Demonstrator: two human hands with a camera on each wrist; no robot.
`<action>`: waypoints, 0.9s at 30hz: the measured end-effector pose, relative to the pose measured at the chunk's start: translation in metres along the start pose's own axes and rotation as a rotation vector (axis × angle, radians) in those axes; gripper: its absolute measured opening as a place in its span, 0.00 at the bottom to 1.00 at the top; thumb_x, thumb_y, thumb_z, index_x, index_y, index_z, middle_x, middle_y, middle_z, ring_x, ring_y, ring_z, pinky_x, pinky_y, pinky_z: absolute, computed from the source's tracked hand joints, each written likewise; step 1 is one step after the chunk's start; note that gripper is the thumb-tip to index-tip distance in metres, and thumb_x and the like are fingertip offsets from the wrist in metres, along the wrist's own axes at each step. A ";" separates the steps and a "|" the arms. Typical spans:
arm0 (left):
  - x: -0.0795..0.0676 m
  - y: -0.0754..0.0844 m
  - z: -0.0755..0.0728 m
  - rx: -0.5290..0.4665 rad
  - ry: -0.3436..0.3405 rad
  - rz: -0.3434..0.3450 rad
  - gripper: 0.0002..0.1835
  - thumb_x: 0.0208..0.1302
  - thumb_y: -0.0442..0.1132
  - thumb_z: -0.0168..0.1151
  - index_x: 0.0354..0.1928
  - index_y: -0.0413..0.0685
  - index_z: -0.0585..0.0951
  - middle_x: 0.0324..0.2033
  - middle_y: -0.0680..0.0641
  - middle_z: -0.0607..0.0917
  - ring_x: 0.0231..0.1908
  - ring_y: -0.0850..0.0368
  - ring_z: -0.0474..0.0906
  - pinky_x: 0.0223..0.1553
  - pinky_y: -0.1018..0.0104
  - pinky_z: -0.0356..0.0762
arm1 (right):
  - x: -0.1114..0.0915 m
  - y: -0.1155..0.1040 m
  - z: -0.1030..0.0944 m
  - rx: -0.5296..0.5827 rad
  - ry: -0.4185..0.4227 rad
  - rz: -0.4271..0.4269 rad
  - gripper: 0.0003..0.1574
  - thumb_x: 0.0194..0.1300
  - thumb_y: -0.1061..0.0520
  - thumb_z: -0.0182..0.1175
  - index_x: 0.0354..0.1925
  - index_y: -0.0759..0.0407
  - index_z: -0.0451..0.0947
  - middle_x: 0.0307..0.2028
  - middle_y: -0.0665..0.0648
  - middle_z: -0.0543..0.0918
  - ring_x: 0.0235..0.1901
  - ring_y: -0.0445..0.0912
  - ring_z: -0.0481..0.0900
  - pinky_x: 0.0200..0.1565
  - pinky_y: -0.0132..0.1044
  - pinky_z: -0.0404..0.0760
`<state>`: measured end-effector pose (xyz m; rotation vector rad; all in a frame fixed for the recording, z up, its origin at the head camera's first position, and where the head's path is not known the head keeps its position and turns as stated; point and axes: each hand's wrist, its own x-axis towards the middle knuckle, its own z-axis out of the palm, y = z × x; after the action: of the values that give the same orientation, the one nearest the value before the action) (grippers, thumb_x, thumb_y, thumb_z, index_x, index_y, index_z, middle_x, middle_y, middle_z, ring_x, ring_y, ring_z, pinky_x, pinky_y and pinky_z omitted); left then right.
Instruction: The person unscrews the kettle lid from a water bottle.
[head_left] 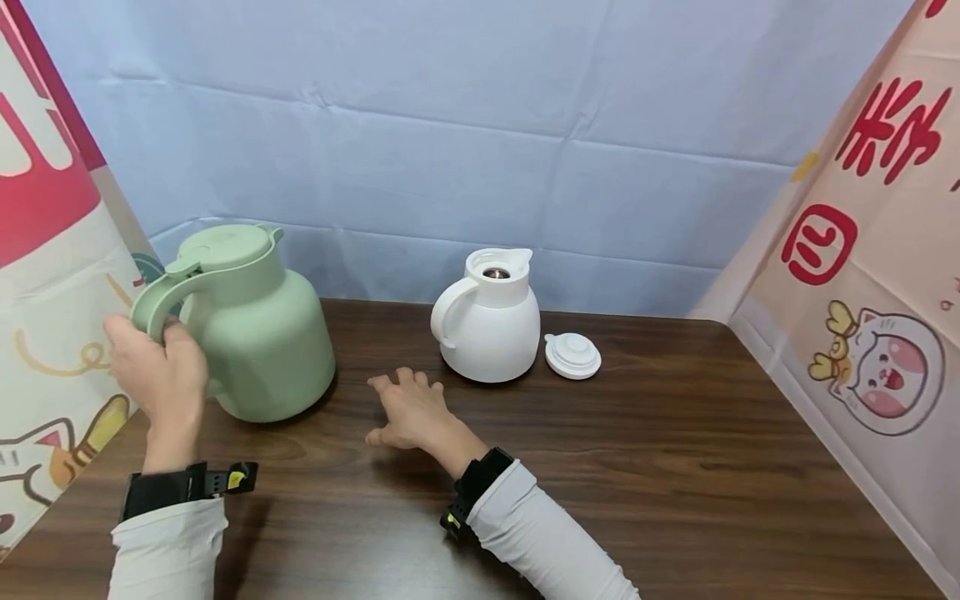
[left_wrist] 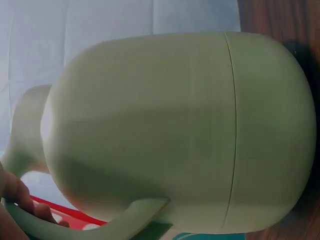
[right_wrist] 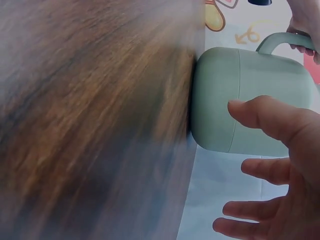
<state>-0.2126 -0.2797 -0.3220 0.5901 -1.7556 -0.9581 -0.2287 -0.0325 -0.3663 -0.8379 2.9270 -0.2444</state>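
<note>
On the left of the table stands a large green thermos jug (head_left: 262,350), upright with its lid on. My left hand (head_left: 159,362) grips its handle (left_wrist: 95,230), fingers curled round the upper part. My right hand (head_left: 416,412) hovers over the table between the two jugs, fingers spread and holding nothing. In the right wrist view its thumb (right_wrist: 265,115) overlaps the green jug. A smaller white jug (head_left: 491,337) stands further back with its top uncovered, its handle turned to the left. Beside it on the right lies a round white lid (head_left: 573,356).
The dark wooden table (head_left: 675,467) reaches back to a pale blue cloth (head_left: 390,150). Printed cloths hang at both sides, the left one (head_left: 52,333) close to my left hand and the right one (head_left: 870,250) along the table's right edge.
</note>
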 end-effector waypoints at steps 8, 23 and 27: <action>0.008 -0.010 0.010 -0.024 0.066 -0.066 0.09 0.56 0.42 0.49 0.23 0.61 0.61 0.19 0.52 0.63 0.23 0.55 0.58 0.26 0.67 0.53 | 0.001 0.003 0.001 -0.007 -0.016 -0.007 0.44 0.53 0.40 0.62 0.65 0.45 0.58 0.61 0.61 0.63 0.57 0.57 0.60 0.50 0.52 0.66; 0.017 -0.016 0.014 0.047 0.064 -0.079 0.14 0.42 0.29 0.49 0.21 0.62 0.63 0.20 0.57 0.66 0.24 0.53 0.60 0.25 0.67 0.56 | 0.004 0.006 0.002 0.010 -0.029 0.000 0.41 0.56 0.43 0.60 0.65 0.46 0.59 0.61 0.61 0.63 0.58 0.57 0.59 0.50 0.52 0.66; 0.017 -0.015 0.013 0.062 0.050 -0.095 0.13 0.41 0.29 0.48 0.20 0.60 0.63 0.20 0.54 0.67 0.24 0.52 0.60 0.25 0.66 0.57 | 0.004 0.007 0.003 0.018 -0.032 0.002 0.40 0.56 0.44 0.60 0.65 0.46 0.59 0.61 0.61 0.63 0.58 0.57 0.59 0.51 0.52 0.65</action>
<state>-0.2318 -0.2974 -0.3276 0.7370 -1.7306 -0.9493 -0.2356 -0.0291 -0.3706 -0.8289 2.8918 -0.2542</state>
